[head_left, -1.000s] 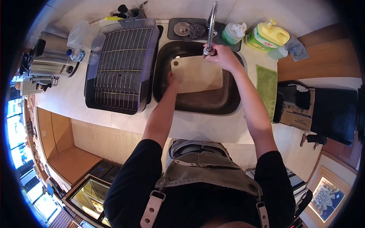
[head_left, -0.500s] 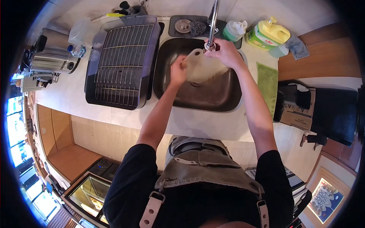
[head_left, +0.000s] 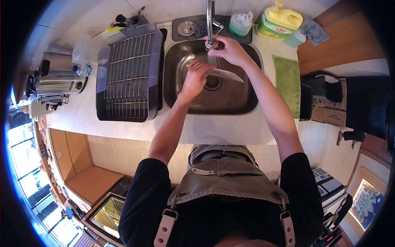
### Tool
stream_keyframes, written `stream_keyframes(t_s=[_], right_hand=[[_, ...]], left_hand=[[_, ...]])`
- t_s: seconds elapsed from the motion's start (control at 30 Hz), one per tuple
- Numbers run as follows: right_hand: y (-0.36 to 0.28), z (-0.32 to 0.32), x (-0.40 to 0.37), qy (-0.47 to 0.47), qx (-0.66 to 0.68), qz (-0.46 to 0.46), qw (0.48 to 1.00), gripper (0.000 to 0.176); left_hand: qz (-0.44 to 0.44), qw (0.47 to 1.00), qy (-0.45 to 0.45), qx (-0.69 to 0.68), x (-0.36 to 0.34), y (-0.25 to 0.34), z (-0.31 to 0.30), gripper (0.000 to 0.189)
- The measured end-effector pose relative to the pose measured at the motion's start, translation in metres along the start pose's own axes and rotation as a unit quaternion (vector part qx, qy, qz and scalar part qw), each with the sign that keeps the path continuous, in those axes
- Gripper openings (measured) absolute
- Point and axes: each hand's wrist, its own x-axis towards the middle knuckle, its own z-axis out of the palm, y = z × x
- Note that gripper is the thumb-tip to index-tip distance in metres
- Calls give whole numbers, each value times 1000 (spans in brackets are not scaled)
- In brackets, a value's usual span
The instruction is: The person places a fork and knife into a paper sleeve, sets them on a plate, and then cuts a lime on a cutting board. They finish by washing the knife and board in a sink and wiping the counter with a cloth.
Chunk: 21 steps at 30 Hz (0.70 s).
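My left hand (head_left: 196,79) is over the left half of the sink basin (head_left: 181,61), its fingers closed on the end of a pale, flat board (head_left: 228,74). The board is tilted nearly edge-on, so it shows as a thin strip above the drain. At the back of the sink, my right hand (head_left: 228,50) holds the faucet head (head_left: 212,44) at the end of its metal spring hose. Water runs down from the faucet head towards the board.
Left of the sink stands a dish rack (head_left: 128,74). Behind it lies a tray (head_left: 177,25) with a scrubber (head_left: 200,29) and a green-white tub (head_left: 240,28). Yellow soap jug (head_left: 279,22) and green cloth (head_left: 286,82) are at the right; a steel urn (head_left: 61,80) is far left.
The board has turned from showing its broad face to nearly edge-on, baring the drain. My right hand stays on the faucet head. The whole view has shifted slightly.
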Motion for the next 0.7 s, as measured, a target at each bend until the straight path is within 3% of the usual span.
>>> stream_keyframes(t_s=[0.03, 0.07, 0.17, 0.27, 0.37, 0.4, 0.5, 0.6, 0.63, 0.7], right_hand=[[15, -1, 1, -2, 52, -23, 998, 50], [9, -2, -9, -45, 237, 14, 970, 49], [48, 7, -25, -103, 413, 172, 888, 46], [104, 44, -5, -103, 487, 296, 815, 39], [133, 82, 18, -57, 532, 295, 792, 31], [138, 88, 24, -62, 576, 301, 758, 28], [157, 103, 39, -55, 581, 329, 742, 23], [164, 110, 34, -40, 612, 276, 740, 25], [186, 115, 28, -46, 499, 140, 854, 25], [211, 105, 14, -169, 572, 4, 803, 28]], left_hand=[[-1, 1000, 28, 5, -4, 7, -9, 37], [-2, 998, 56, 11, -10, 13, -20, 35], [-22, 992, 119, 41, -33, 25, -50, 30], [-53, 987, 143, 51, -46, 54, -83, 19], [-35, 983, 148, 97, -45, 84, -117, 22], [-30, 984, 149, 95, -45, 91, -129, 19], [-13, 981, 175, 84, -43, 104, -160, 17], [-53, 972, 224, 56, -38, 121, -191, 12], [-66, 966, 245, 54, -40, 122, -203, 11], [-99, 940, 323, 47, -52, 107, -227, 10]])
